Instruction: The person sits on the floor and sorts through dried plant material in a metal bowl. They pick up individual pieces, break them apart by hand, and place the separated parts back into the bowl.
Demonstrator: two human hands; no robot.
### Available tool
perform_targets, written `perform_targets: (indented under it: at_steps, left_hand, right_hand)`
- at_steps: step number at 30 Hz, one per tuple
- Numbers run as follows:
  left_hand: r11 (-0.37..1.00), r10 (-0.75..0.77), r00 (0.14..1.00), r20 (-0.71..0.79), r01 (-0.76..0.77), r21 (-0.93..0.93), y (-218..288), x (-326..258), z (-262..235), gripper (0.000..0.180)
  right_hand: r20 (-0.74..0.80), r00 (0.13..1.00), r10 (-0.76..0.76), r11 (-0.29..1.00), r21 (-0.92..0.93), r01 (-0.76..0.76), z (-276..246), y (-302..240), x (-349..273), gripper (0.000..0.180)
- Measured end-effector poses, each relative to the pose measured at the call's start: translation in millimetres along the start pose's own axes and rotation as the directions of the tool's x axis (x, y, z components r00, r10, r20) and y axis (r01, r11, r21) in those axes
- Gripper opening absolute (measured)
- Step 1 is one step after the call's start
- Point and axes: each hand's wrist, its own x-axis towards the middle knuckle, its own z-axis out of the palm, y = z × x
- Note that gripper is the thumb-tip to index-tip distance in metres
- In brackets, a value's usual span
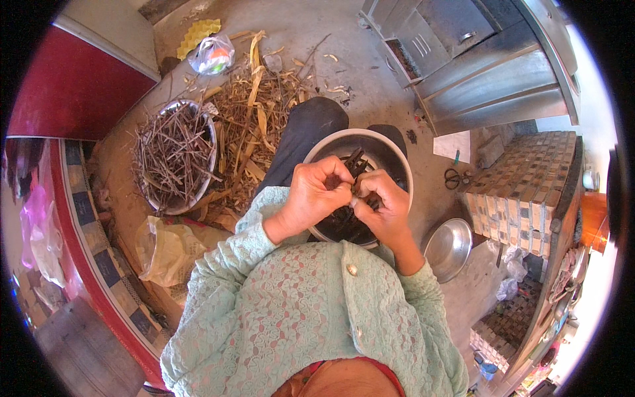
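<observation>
A round bowl (408,173) with a pale rim rests on my lap between my knees. Inside it lie dark, thin, stick-like pieces (344,230) whose kind I cannot tell. Over the bowl, my left hand (315,197) and my right hand (383,206) meet with thumbs and fingertips pinched together. Dark pieces (358,163) show just beyond the fingers; whether they are held or lie in the bowl is unclear. What the fingertips grip is too small and too covered to name.
Left of me stands a basin (213,142) heaped with broken twigs (173,155), beside scattered dry stalks and husks (251,126). A plastic bag (165,248) lies nearer. On the right are a metal basin (450,248), scissors (452,178), a brick-patterned stove block (516,192) and a metal cabinet (489,86).
</observation>
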Motion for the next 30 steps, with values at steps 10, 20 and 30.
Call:
perform_targets:
  at_steps: [10, 20, 30]
  left_hand:
    - [0.981, -0.021, 1.000, 0.001, 0.021, -0.194, -3, 2, -1, 0.009]
    - [0.997, 0.007, 0.998, 0.059, -0.003, -0.073, -4, 1, -1, 0.010]
    - [0.985, -0.018, 0.991, 0.133, 0.040, -0.168, -3, 0, -3, 0.009]
  right_hand:
    - [-0.088, 0.990, 0.112, 0.962, 0.259, -0.086, -5, 8, -7, 0.017]
    - [-0.095, 0.995, 0.005, 1.000, -0.022, -0.007, -1, 5, -1, 0.021]
    - [-0.102, 0.967, 0.232, 0.914, 0.364, -0.180, -4, 1, -7, 0.015]
